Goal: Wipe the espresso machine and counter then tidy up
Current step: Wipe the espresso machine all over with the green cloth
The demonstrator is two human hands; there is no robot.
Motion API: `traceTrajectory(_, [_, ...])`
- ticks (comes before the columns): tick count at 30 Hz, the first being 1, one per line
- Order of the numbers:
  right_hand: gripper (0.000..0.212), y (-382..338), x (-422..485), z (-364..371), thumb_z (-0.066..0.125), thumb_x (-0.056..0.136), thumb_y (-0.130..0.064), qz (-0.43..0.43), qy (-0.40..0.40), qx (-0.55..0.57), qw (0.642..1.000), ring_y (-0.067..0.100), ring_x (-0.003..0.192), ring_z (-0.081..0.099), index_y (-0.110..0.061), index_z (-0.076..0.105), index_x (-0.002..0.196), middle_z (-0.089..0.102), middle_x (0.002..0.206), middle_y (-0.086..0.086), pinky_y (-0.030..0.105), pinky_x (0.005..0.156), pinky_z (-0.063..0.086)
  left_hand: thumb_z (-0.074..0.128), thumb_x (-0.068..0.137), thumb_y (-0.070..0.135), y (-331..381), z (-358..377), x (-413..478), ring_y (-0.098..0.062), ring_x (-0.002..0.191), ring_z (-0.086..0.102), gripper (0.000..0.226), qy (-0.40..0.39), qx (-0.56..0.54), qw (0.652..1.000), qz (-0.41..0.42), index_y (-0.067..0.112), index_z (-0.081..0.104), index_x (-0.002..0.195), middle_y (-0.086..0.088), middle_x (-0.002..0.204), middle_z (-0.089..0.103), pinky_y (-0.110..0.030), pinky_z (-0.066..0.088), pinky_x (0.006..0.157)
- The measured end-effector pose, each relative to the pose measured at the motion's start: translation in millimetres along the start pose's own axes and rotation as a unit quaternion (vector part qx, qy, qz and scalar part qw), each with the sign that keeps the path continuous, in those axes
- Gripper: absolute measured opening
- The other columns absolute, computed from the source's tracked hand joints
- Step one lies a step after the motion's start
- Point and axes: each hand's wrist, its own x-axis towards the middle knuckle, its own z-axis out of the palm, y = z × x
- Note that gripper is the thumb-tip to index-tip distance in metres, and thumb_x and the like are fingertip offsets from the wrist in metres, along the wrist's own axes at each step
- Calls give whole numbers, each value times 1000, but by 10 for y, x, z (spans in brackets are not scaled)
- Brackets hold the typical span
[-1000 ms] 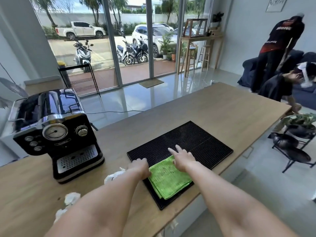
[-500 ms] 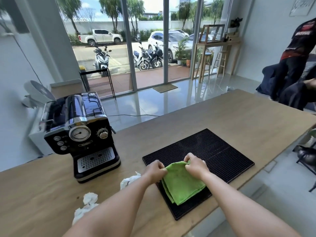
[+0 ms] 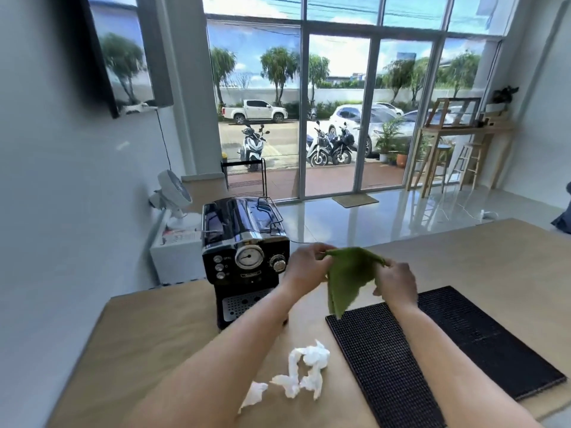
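Note:
A green cloth (image 3: 347,278) hangs in the air above the wooden counter (image 3: 160,344), held up by both hands. My left hand (image 3: 306,268) pinches its upper left corner and my right hand (image 3: 395,284) grips its right edge. The cloth droops to a point just over the near-left corner of the black rubber bar mat (image 3: 448,344). The black and chrome espresso machine (image 3: 244,257) stands on the counter just left of my left hand, its gauge and knobs facing me.
Crumpled white tissues (image 3: 296,372) lie on the counter between my forearms. A small white fan (image 3: 171,189) sits on a white cabinet behind the machine. A grey wall runs along the left; glass doors lie beyond the counter.
Both hands have picked the folded green cloth up off the bar mat and raised it, and it now hangs partly unfolded. My view has tilted up and turned left.

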Motion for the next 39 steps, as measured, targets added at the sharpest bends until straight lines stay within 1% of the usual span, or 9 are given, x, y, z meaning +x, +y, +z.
traceTrajectory(3, [25, -325, -7, 313, 54, 94, -19, -13, 35, 175, 984, 26, 75, 73, -31, 75, 94, 76, 88, 5, 40, 68, 60, 59, 90, 13, 183, -380, -70, -19, 84, 71, 21, 11, 13, 999, 41, 14, 67, 109, -7, 99, 72, -29, 61, 66])
traceTrajectory(6, [31, -642, -93, 591, 55, 95, -9, -57, 72, 328, 940, 22, 107, 67, -29, 73, 110, 73, 114, 0, 38, 94, 53, 61, 89, 11, 301, -699, -141, -18, 83, 72, 20, 29, 2, 998, 63, 14, 67, 108, -8, 97, 73, -30, 61, 67])
traceTrajectory(11, [28, -1153, 20, 1019, 48, 98, -12, -96, 80, 449, 885, 23, 88, 59, -27, 70, 90, 66, 92, 2, 36, 84, 48, 68, 86, 10, 396, -1265, -172, -19, 86, 73, 20, -10, -48, 996, 77, 18, 71, 105, -4, 95, 75, -23, 58, 75])
traceTrajectory(15, [23, -1449, 362, 1390, 46, 102, -17, -115, 34, 461, 879, 25, 93, 57, -26, 64, 91, 62, 90, 0, 39, 90, 46, 59, 91, 15, 180, -1889, 50, -17, 81, 67, 18, 232, -33, 972, 32, 24, 72, 100, -3, 96, 74, -28, 56, 76])
traceTrajectory(18, [22, -1640, 636, 1649, 42, 98, -33, -107, 6, 394, 913, 20, 81, 56, -30, 63, 97, 60, 87, -3, 46, 83, 44, 50, 93, 23, -83, -2254, 250, -15, 87, 57, 25, 357, 10, 931, -73, 22, 65, 112, 0, 108, 67, -27, 48, 75])
traceTrajectory(23, [41, -2023, 1047, 2184, 29, 106, -32, -132, -64, 213, 966, 28, 101, 59, -12, 52, 132, 60, 110, 9, 38, 92, 45, 42, 101, 29, -377, -2294, 679, -18, 98, 47, 15, 256, -34, 951, -172, 20, 53, 104, -6, 112, 48, -27, 34, 84])
traceTrajectory(26, [44, -2163, 1212, 2493, 17, 108, -26, -138, -132, 41, 981, 33, 118, 57, -13, 40, 144, 57, 133, 14, 36, 92, 40, 38, 102, 28, -518, -2208, 868, -27, 126, 43, 37, 236, -23, 954, -184, 8, 50, 130, -13, 136, 48, -32, 31, 99])
traceTrajectory(32, [71, -2101, 1287, 3092, 9, 99, -60, -209, -328, -300, 871, 29, 150, 15, -20, 29, 153, 22, 162, 11, 49, 120, 7, 33, 102, 22, -763, -2189, 1064, -28, 128, 44, 40, 244, -24, 952, -185, 8, 48, 137, -10, 140, 49, -35, 34, 105])
traceTrajectory(39, [71, -1993, 1037, 2995, 25, 97, -58, -341, -368, -405, 765, 19, 151, -12, -22, 10, 158, 2, 165, -3, 44, 122, -6, 33, 101, 27, -874, -2212, 1114, -28, 122, 52, 39, 260, -54, 947, -182, 11, 52, 131, -13, 134, 55, -44, 39, 108])
